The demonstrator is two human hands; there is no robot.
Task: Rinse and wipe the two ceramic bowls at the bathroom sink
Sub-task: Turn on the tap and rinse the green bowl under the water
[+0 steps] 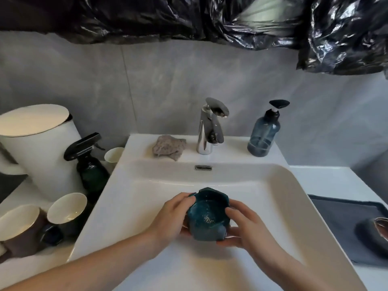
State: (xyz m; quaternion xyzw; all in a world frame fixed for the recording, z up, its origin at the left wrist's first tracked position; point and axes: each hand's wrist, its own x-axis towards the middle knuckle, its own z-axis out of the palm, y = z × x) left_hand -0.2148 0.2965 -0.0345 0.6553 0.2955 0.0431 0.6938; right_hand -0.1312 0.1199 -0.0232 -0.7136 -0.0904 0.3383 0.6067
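Teal bowl (pixel 207 215) sits cupped between both hands, left hand (pixel 171 217) and right hand (pixel 245 225), low over the sink (pixel 294 185). Tap (pixel 210 127) looks off; I'd keep that two-handed grip and raise it under the spout.

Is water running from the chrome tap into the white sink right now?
No, no stream falls from the chrome tap; the teal ceramic bowl is held below it.

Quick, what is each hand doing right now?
Left hand: grips the teal bowl from its left side.
Right hand: grips the same bowl from its right and underneath.
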